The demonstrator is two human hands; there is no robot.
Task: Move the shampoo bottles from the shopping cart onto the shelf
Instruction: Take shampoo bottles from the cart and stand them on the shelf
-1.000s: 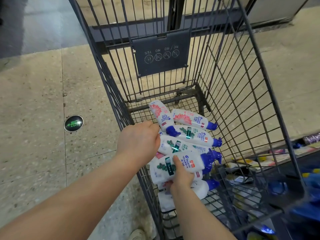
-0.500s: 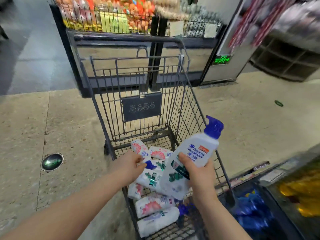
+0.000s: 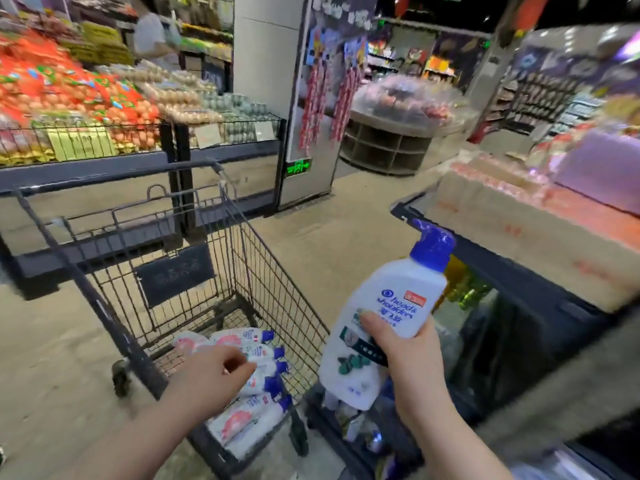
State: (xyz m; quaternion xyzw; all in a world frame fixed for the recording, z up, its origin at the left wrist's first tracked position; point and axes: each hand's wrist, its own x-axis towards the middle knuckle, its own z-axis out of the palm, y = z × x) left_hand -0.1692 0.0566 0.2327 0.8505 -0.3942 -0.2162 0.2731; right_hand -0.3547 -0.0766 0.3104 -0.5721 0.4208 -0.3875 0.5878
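My right hand (image 3: 407,358) grips a white shampoo bottle (image 3: 394,306) with a blue pump cap, holding it upright and tilted in the air just right of the shopping cart (image 3: 100,306). The bottle is clear of the cart and in front of the dark shelf (image 3: 502,268) at the right. Several more white shampoo bottles (image 3: 256,379) with blue caps lie on their sides in the cart's bottom. Above them hovers my left hand (image 3: 213,377), fingers loosely curled, holding nothing.
Cardboard boxes (image 3: 519,220) of goods sit on top of the right shelf, and yellow and other items fill its lower level. A produce stand (image 3: 86,133) stands beyond the cart. A pillar (image 3: 266,64) and open floor (image 3: 346,220) lie ahead.
My right hand has lifted the shampoo bottle out of the cart and carried it right toward the shelf. My left hand has come off the bottles in the cart. The view has tilted up.
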